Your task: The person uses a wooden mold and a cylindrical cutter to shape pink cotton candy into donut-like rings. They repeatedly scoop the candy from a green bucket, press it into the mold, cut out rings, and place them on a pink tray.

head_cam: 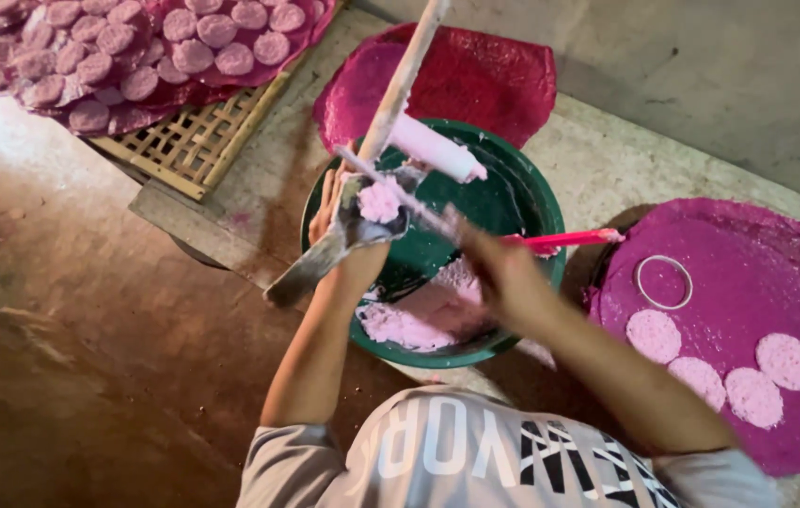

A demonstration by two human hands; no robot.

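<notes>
Head view: left hand (339, 212) closed in a grip on a flat metal scoop (334, 246) carrying a lump of pink paste (380, 201), held over the green bowl (541, 202). Right hand (499, 268) blurred, closed in a grip on a thin stick (390, 183) laid across the scoop, just above more pink paste in the bowl bottom. Beside the bowl, a magenta mat (748, 273) bearing a metal ring (664, 281) and pink discs (655, 336); farther off, a bamboo tray (188, 141).

I see pale pink paste (379, 200) by my left hand (343, 221), a dark green basin (513, 202) under my right hand (503, 273), and beyond it a magenta cloth (748, 273) dotted with pale pink discs (654, 336).
</notes>
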